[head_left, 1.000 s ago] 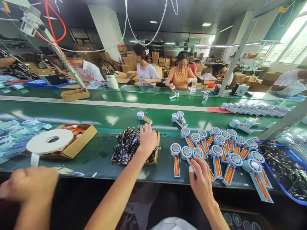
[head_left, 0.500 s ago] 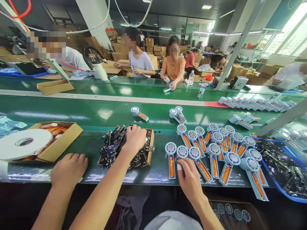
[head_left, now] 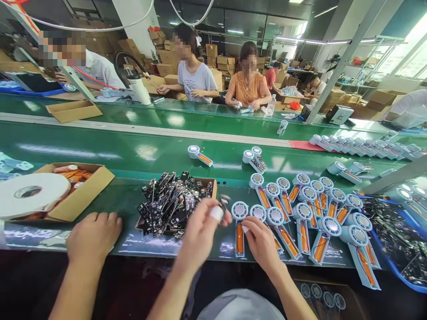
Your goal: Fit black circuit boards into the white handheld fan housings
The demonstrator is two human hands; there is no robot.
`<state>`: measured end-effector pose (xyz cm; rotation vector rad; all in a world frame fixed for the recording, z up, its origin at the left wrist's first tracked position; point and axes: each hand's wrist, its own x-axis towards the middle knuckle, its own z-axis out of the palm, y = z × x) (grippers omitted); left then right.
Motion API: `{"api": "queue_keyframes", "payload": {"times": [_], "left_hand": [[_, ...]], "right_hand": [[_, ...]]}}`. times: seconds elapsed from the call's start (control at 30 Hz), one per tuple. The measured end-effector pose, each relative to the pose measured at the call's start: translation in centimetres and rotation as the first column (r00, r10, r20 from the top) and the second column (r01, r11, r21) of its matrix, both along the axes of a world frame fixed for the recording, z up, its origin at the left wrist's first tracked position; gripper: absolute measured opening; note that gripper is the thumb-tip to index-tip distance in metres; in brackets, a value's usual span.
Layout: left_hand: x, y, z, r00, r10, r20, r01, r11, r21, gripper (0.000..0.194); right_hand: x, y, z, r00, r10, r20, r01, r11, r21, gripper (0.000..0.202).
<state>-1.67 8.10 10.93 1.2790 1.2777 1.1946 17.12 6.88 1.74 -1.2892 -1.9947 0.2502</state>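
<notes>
My left hand [head_left: 203, 229], white tape on one finger, is raised and closed on a small dark circuit board [head_left: 224, 202], slightly blurred. To its left, a pile of black circuit boards [head_left: 167, 202] overflows a shallow cardboard box [head_left: 209, 186]. My right hand [head_left: 263, 242] is closed, fingertips pinching the edge of a handheld fan [head_left: 239, 238] just below its round head. That fan lies flat, its light-blue handle open over an orange battery. Several similar fans [head_left: 302, 211] lie to the right. What exactly sits between my right fingertips is partly hidden.
A co-worker's hand [head_left: 94, 233] rests on the bench edge at left, near a white roll [head_left: 20, 200] and a cardboard box [head_left: 83, 195]. A blue bin [head_left: 393, 271] of dark parts stands right. Fans lie on the green belt [head_left: 150, 153]; people sit opposite.
My left hand has come off the board pile and moved right, now carrying a circuit board. My right hand has shifted left to the nearest fan. The co-worker's hand stays put.
</notes>
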Motion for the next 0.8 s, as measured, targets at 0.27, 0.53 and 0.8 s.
{"api": "queue_keyframes", "payload": {"times": [0.27,0.53,0.8], "left_hand": [[3.2,-7.0,-12.1,0.981,-0.042,0.191,0.112,0.92,-0.376,0.048],[2.7,-6.2,-11.5,0.994,0.109,0.002,-0.103,0.943,-0.316,0.047],[2.7,-4.7,-10.3,0.962,0.04,-0.271,-0.032,0.999,0.034,0.02]], "right_hand": [[0.8,-2.0,-1.0,0.982,0.036,0.184,-0.066,0.985,0.157,0.032],[-0.1,-1.7,-1.2,0.983,0.178,-0.05,-0.18,0.983,-0.043,0.028],[-0.3,-1.9,-1.5,0.963,0.095,-0.253,-0.148,0.969,-0.2,0.036]]}}
